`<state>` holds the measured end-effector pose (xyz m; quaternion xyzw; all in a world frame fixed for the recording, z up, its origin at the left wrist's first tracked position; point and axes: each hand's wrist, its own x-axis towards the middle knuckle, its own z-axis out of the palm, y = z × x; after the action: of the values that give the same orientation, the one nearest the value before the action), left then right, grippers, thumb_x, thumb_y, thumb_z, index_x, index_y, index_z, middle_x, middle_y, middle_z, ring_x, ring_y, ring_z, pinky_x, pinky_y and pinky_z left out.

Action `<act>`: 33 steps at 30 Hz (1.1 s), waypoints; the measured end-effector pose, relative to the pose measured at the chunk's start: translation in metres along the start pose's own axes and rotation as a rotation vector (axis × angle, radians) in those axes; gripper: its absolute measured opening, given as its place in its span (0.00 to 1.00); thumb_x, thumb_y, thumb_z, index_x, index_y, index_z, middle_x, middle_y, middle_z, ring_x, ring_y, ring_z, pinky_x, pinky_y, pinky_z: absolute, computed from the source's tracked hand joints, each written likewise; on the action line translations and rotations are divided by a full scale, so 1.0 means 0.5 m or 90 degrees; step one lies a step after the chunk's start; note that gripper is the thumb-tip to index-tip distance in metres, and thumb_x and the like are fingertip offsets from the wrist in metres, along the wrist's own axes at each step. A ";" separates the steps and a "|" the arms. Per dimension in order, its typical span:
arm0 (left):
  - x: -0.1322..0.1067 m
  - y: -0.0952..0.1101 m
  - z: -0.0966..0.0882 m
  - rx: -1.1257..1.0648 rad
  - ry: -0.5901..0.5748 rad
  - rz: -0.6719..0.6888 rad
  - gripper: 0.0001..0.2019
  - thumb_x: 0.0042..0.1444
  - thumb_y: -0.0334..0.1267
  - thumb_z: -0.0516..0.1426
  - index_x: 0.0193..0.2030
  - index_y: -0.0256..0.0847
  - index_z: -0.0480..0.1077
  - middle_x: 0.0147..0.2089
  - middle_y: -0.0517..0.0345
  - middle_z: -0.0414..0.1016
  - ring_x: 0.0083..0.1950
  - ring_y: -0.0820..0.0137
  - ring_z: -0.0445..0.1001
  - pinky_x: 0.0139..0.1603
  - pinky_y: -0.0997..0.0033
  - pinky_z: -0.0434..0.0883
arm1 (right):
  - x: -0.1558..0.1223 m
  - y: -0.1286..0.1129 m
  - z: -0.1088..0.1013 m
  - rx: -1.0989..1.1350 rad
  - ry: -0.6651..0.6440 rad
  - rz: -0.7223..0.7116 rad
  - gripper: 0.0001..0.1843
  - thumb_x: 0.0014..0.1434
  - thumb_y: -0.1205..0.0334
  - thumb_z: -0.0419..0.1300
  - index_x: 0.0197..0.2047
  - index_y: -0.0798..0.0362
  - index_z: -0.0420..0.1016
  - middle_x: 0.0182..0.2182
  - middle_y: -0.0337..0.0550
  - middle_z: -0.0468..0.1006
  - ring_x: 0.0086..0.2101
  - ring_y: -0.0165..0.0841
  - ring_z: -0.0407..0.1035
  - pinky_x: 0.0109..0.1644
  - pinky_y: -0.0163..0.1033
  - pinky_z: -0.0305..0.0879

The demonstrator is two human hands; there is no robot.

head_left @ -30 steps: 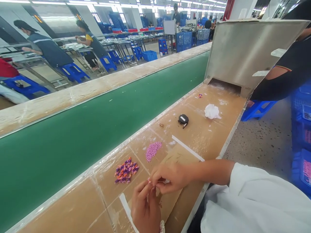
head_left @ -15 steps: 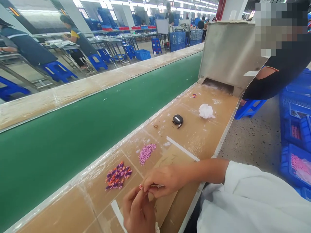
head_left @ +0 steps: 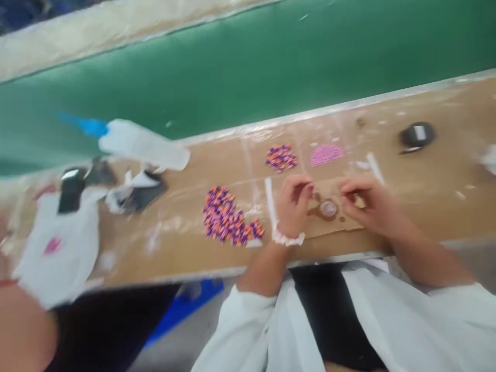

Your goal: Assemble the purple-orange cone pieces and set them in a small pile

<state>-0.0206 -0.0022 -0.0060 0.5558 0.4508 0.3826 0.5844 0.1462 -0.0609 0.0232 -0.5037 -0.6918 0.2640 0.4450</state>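
My left hand (head_left: pixel 294 204) is closed, its thumb and fingers pinched together above a piece of brown cardboard (head_left: pixel 337 230). If a small piece sits in that pinch, blur hides it. To its right, my right hand (head_left: pixel 366 204) is also curled, fingertips together, over the cardboard's right part; what it holds cannot be made out. Between the hands lies a small round whitish spot (head_left: pixel 328 208) with darker stains around it. Beyond them are a small pile of orange and purple pieces (head_left: pixel 281 157) and a patch of tiny pink beads (head_left: pixel 326 154).
A larger orange-purple pile (head_left: pixel 225 217) lies left of my hands. A white bottle with a blue nozzle (head_left: pixel 139 144) lies at the green belt's (head_left: pixel 248 72) edge. A black round case (head_left: pixel 418 135) is at right. Another person's arm (head_left: pixel 27 325) shows at lower left.
My view has swung left and down onto the worktop. My hands, joined at a small orange-pink piece before, are now apart on either side of the whitish spot.
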 end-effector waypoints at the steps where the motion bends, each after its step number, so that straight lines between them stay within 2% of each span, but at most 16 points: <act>1: 0.010 0.000 0.001 -0.073 0.035 0.006 0.05 0.59 0.37 0.55 0.42 0.45 0.65 0.38 0.61 0.70 0.34 0.78 0.71 0.36 0.72 0.72 | -0.002 0.010 -0.006 0.001 -0.012 0.011 0.06 0.60 0.66 0.54 0.42 0.48 0.64 0.31 0.35 0.70 0.26 0.24 0.62 0.29 0.32 0.63; 2: 0.021 -0.001 0.000 -0.144 0.046 0.019 0.07 0.58 0.36 0.57 0.43 0.44 0.64 0.37 0.62 0.69 0.31 0.80 0.70 0.34 0.75 0.71 | -0.005 0.020 -0.011 -0.022 -0.029 0.033 0.09 0.59 0.65 0.56 0.43 0.49 0.65 0.30 0.35 0.69 0.25 0.24 0.61 0.28 0.32 0.61; 4: 0.037 -0.003 -0.006 -0.250 0.063 0.040 0.10 0.58 0.36 0.57 0.44 0.42 0.62 0.37 0.63 0.67 0.28 0.83 0.67 0.30 0.78 0.69 | -0.009 0.036 -0.018 -0.166 -0.100 0.111 0.11 0.57 0.60 0.58 0.44 0.48 0.67 0.30 0.36 0.71 0.29 0.27 0.67 0.33 0.35 0.67; 6: 0.044 -0.005 -0.011 -0.288 0.090 0.035 0.10 0.58 0.35 0.57 0.45 0.41 0.61 0.37 0.63 0.65 0.28 0.84 0.66 0.29 0.80 0.66 | -0.012 0.041 -0.021 -0.229 -0.170 0.124 0.12 0.56 0.59 0.58 0.45 0.48 0.68 0.32 0.38 0.74 0.30 0.29 0.69 0.36 0.38 0.69; 9: 0.042 -0.003 -0.014 -0.279 0.096 0.034 0.11 0.60 0.35 0.56 0.47 0.40 0.59 0.38 0.63 0.63 0.29 0.86 0.65 0.31 0.82 0.64 | -0.014 0.035 -0.028 -0.296 -0.247 0.114 0.10 0.57 0.59 0.57 0.43 0.48 0.68 0.30 0.39 0.74 0.27 0.29 0.68 0.34 0.38 0.68; 13: 0.040 0.002 -0.014 -0.265 0.093 0.033 0.19 0.58 0.34 0.58 0.54 0.43 0.57 0.38 0.65 0.63 0.29 0.86 0.66 0.36 0.81 0.67 | -0.011 0.025 -0.035 -0.354 -0.243 0.109 0.13 0.58 0.55 0.57 0.47 0.45 0.66 0.33 0.37 0.74 0.29 0.29 0.70 0.31 0.37 0.66; 17: 0.043 0.009 -0.015 -0.234 0.070 -0.027 0.18 0.60 0.34 0.54 0.58 0.40 0.63 0.39 0.62 0.69 0.35 0.81 0.74 0.40 0.78 0.70 | 0.002 0.014 -0.026 -0.331 -0.319 0.115 0.06 0.60 0.57 0.54 0.42 0.44 0.65 0.33 0.38 0.74 0.31 0.33 0.71 0.33 0.40 0.68; 21: 0.045 0.014 -0.014 -0.230 0.058 -0.058 0.20 0.57 0.31 0.56 0.58 0.38 0.65 0.40 0.62 0.71 0.36 0.82 0.75 0.39 0.83 0.67 | 0.009 0.003 -0.015 -0.355 -0.347 0.083 0.03 0.61 0.59 0.51 0.40 0.43 0.63 0.31 0.40 0.73 0.30 0.37 0.70 0.31 0.43 0.65; 24: 0.046 0.016 -0.010 -0.253 0.038 -0.088 0.18 0.58 0.30 0.56 0.55 0.36 0.66 0.39 0.63 0.69 0.37 0.83 0.73 0.40 0.83 0.65 | 0.005 0.002 -0.015 -0.380 -0.346 0.063 0.05 0.61 0.59 0.51 0.42 0.42 0.62 0.30 0.40 0.72 0.28 0.38 0.70 0.30 0.44 0.64; 27: 0.045 0.016 -0.006 -0.292 -0.001 -0.110 0.11 0.56 0.27 0.58 0.47 0.35 0.69 0.40 0.60 0.70 0.38 0.81 0.72 0.42 0.82 0.66 | -0.001 0.008 -0.019 -0.398 -0.359 0.047 0.05 0.62 0.58 0.50 0.43 0.42 0.62 0.32 0.41 0.73 0.29 0.38 0.70 0.30 0.43 0.64; 30: 0.042 0.013 -0.005 -0.331 -0.033 -0.086 0.04 0.56 0.28 0.58 0.38 0.35 0.67 0.39 0.59 0.69 0.38 0.81 0.69 0.43 0.81 0.66 | -0.003 0.013 -0.022 -0.402 -0.351 0.022 0.05 0.61 0.58 0.52 0.42 0.43 0.63 0.29 0.40 0.72 0.27 0.35 0.69 0.30 0.41 0.64; 33: 0.040 0.010 -0.007 -0.359 -0.058 -0.054 0.03 0.57 0.31 0.58 0.36 0.35 0.67 0.36 0.61 0.68 0.36 0.82 0.67 0.42 0.80 0.66 | 0.000 0.007 -0.023 -0.387 -0.331 0.013 0.05 0.59 0.59 0.55 0.40 0.45 0.65 0.29 0.39 0.73 0.28 0.33 0.69 0.29 0.39 0.64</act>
<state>-0.0175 0.0180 -0.0030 0.3687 0.3229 0.4426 0.7509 0.1580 -0.0606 0.0260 -0.5358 -0.8227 0.1706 0.0831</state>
